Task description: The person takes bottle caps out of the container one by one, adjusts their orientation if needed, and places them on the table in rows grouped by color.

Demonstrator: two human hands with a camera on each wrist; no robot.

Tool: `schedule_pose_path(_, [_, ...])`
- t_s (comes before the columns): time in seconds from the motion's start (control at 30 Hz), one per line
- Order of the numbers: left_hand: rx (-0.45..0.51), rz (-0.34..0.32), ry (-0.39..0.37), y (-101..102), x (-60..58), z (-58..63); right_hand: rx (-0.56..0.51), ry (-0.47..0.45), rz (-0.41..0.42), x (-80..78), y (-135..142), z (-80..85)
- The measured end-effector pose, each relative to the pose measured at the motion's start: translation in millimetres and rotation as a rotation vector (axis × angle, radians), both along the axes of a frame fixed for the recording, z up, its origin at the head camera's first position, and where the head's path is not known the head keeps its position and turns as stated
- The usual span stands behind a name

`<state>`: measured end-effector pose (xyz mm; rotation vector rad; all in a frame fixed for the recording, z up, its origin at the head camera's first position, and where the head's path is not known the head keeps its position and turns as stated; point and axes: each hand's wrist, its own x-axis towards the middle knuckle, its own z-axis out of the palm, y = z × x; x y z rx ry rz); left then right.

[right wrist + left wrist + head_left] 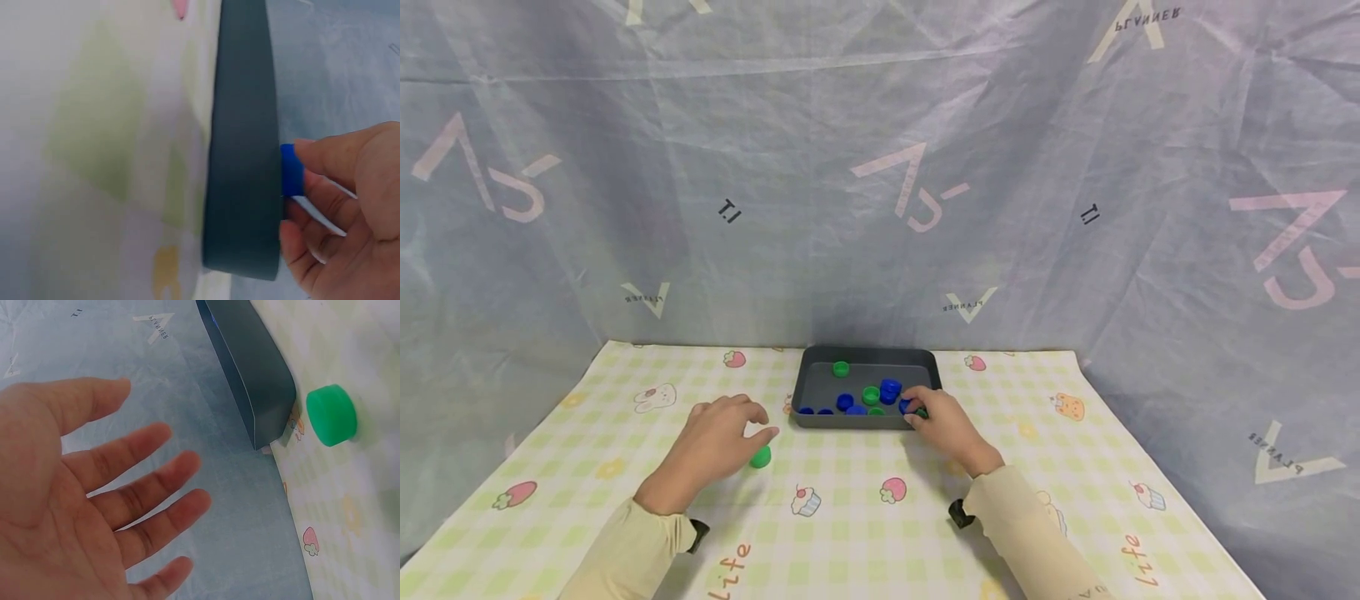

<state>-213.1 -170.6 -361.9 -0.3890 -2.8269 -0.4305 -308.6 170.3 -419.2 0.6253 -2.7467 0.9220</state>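
My left hand (715, 437) hovers left of the dark grey tray, its fingers loosely bent and apart with nothing between them. A green bottle cap (762, 457) lies on the tablecloth just below its thumb; in the left wrist view the same green cap (332, 415) is apart from the fingers. At the tray's front right corner, my right hand (951, 425) reaches over the rim. Its thumb and fingers pinch a blue bottle cap (292, 170), which shows above the tray's wall (244, 156) in the right wrist view.
Inside the tray (850, 422) lie several blue and green caps, among them a green cap (841, 368) near the back and stacked blue caps (891, 390). A checked tablecloth (850, 542) covers the table. A grey fabric curtain (790, 208) hangs behind it.
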Motion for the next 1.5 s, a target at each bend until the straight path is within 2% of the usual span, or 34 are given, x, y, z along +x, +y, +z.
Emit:
schedule_pose_path(0.23, [0.000,-0.015,0.007,1.7,1.2,-1.1,-0.005,0.029,-0.035,-0.6,3.8,-5.8])
schedule_pose_path(0.47, [0.016,-0.035,0.043,2.4,1.1,-2.5,-0.094,0.032,-0.030,2.0,5.6,-1.5])
schedule_pose_path(0.63, [0.024,-0.040,0.050,2.8,0.1,-4.3,-0.178,0.051,-0.016,5.2,5.5,5.2])
schedule_pose_path(0.9, [0.025,-0.052,0.064,4.6,-1.1,-5.4,-0.275,-0.025,-0.009,11.7,-0.2,18.7])
schedule_pose_path(1.07, [0.075,-0.087,0.066,10.3,0.3,-6.0,-0.338,-0.026,0.041,18.8,-5.0,28.2])
schedule_pose_path(1.23, [0.132,-0.151,0.144,17.7,2.9,-6.7,-0.390,-0.014,0.122,29.6,-11.0,41.2])
schedule_pose_path(1.37, [0.173,-0.220,0.255,20.7,3.7,-6.8,-0.444,-0.004,0.189,36.6,-17.2,48.1])
schedule_pose_path(1.5, [0.211,-0.317,0.377,23.5,2.3,-8.3,-0.509,-0.014,0.254,43.7,-23.8,52.3])
